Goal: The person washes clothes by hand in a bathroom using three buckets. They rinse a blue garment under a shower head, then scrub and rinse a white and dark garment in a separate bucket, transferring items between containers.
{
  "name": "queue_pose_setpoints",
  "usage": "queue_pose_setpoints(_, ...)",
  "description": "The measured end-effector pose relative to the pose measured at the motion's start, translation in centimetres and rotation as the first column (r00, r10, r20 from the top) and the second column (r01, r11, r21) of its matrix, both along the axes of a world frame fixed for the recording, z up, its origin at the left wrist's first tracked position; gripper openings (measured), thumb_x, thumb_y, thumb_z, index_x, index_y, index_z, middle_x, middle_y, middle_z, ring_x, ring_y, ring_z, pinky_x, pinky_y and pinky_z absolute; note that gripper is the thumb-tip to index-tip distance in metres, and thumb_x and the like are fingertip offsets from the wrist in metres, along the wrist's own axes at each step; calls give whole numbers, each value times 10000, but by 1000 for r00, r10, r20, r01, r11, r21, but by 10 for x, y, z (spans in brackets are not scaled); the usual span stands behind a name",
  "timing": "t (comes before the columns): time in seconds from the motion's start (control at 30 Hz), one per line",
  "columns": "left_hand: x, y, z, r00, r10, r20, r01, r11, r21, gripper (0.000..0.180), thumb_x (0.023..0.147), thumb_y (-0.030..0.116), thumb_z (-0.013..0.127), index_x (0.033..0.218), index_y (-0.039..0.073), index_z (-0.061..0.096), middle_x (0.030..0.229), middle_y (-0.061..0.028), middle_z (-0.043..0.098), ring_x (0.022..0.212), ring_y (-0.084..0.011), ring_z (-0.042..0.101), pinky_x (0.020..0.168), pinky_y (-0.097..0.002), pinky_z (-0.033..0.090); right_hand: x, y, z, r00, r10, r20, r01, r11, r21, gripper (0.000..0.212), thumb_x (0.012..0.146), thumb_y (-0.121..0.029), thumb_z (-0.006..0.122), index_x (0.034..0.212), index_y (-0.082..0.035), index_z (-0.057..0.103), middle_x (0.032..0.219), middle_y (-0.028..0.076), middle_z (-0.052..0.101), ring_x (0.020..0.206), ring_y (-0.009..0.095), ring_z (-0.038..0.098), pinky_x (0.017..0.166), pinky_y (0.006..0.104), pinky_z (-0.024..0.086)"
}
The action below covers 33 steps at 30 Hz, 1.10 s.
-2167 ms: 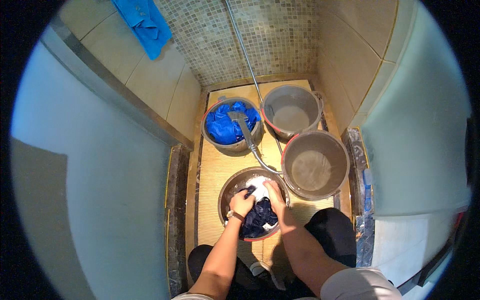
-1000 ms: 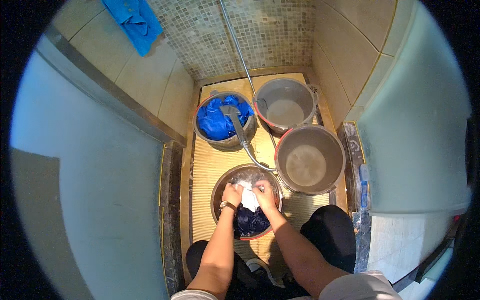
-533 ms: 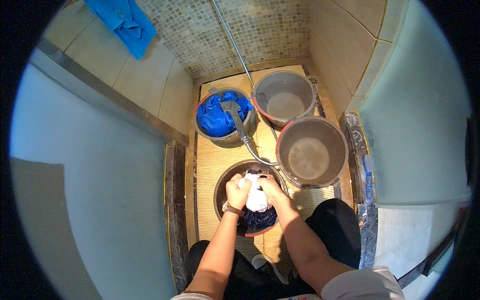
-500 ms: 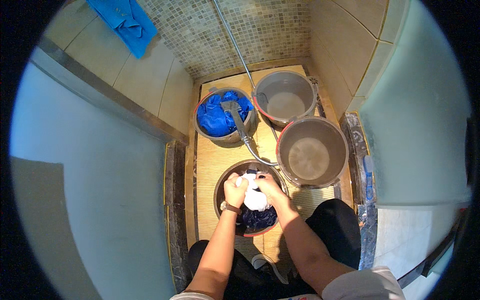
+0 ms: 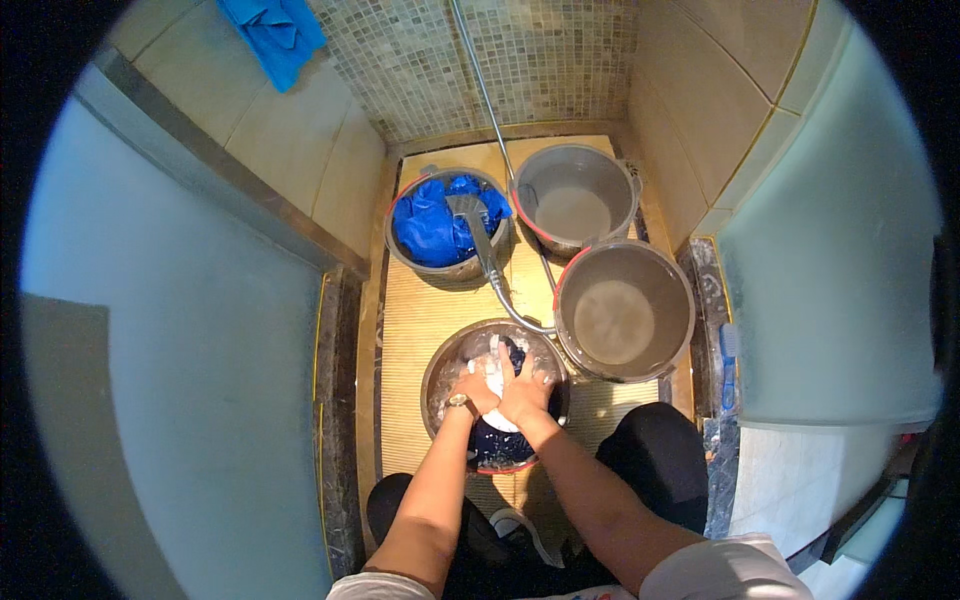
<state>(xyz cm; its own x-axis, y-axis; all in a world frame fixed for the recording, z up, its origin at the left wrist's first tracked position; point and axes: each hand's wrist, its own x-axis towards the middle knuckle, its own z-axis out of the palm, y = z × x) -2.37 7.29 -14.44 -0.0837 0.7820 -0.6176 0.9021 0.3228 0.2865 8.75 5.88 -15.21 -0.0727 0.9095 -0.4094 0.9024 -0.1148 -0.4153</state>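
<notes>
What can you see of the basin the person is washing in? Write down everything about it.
The basin is round and looks like dull grey metal with a reddish rim at its near edge. It sits upright on the pale slatted floor, nearest the person, apart from the two grey buckets beyond. Inside lie foamy water, dark navy cloth and a white cloth. The left hand and right hand press together on the cloth. A shower hose curves to its far rim.

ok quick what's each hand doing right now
Left hand: closed on the white cloth in the soapy basin.
Right hand: pressed on the same cloth; grip cannot be told.
</notes>
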Motion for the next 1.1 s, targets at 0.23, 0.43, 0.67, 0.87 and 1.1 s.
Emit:
queue_pose_setpoints(0.23, -17, 1, -22, 951, 186, 248, -245, 940, 236, 359, 614, 194, 589, 946, 58, 603, 900, -183, 619, 872, -323, 589, 747, -381, 461, 12, 24, -44, 381, -441, -812, 268, 894, -360, 617, 698, -180, 594, 1226, -11, 324, 1213, 179, 404, 1120, 245, 409, 888, 313, 376)
queue_pose_setpoints(0.43, 56, -24, 81, 975, -186, 122, 112, 883, 456, 226, 611, 170, 590, 831, 117, 592, 838, -161, 602, 778, -354, 577, 673, -431, 459, 25, 29, -99, -203, -844, -496, 11, 505, -863, 407, 695, -356, 661, 969, -63, 590, 877, 66, 595, 739, 197, 557, 655, 339, 457)
queue_pose_setpoints(0.67, -6, -9, 21, 411, 171, 896, -565, 819, 103, 248, 559, -92, 453, 748, 47, 532, 722, -1, 529, 697, -120, 517, 609, -233, 418, 16, 28, -13, 200, -591, -782, 280, 799, -532, 180, 746, -184, 575, 831, -31, 614, 694, 49, 608, 618, 172, 569, 560, 315, 449)
queue_pose_setpoints(0.87, -59, 2, 10, 906, -9, 423, -35, 995, 96, 304, 689, 41, 582, 985, 11, 519, 839, -109, 598, 773, -189, 566, 658, -303, 466, 1, 14, 74, 922, 218, -319, -233, 972, -10, 456, 686, -305, 604, 1118, -170, 541, 944, 166, 595, 914, 277, 579, 775, 387, 448)
queue_pose_setpoints(1.1, -32, 16, 64, 984, 178, -34, -167, 964, 208, 345, 780, 174, 455, 1045, -37, 525, 936, -302, 561, 920, -401, 544, 786, -423, 443, 22, 24, 31, 410, -140, -901, -380, 872, -309, 264, 794, 3, 452, 998, -2, 621, 893, 91, 652, 784, 108, 593, 771, 209, 449)
